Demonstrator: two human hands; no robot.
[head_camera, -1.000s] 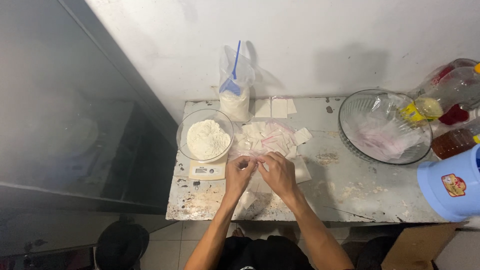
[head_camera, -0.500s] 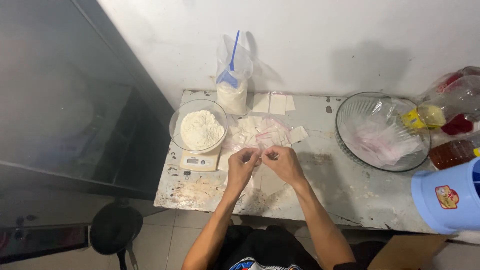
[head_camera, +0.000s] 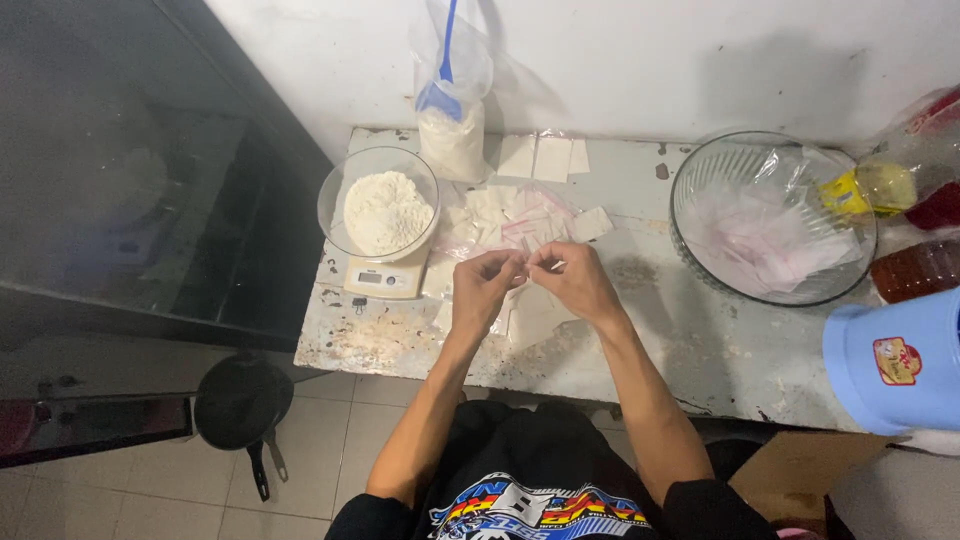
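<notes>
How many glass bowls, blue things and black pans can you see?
Glass bowls: 2, one with white powder on the scale, one with clear bags
Blue things: 2, scoop and jug
Black pans: 1, on the floor
Total: 5

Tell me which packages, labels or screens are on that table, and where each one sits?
Small scale screen: grey rectangle on a white scale, under the glass bowl of white powder.
Clear plastic bag of powder: upright by the wall, blue scoop inside.
Small clear bags: heaped mid-table, beyond both hands.
Blue tub: right edge, red and yellow label.
Yellow-labelled clear package: far right.
</notes>
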